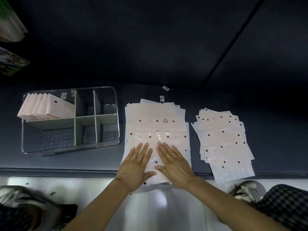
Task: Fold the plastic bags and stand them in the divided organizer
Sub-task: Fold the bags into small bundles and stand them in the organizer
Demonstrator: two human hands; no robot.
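Both hands, left (135, 165) and right (175, 161), press flat (fingers spread) on the bag stack (156, 124).

A single head camera looks steeply down, from close above, at the dark table (150, 67).

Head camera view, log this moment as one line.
left hand flat on top polka-dot plastic bag | right hand flat beside it | clear divided organizer: folded bags back-left compartment

Blurred shoes (246, 190), unreadable sticker (165, 88)
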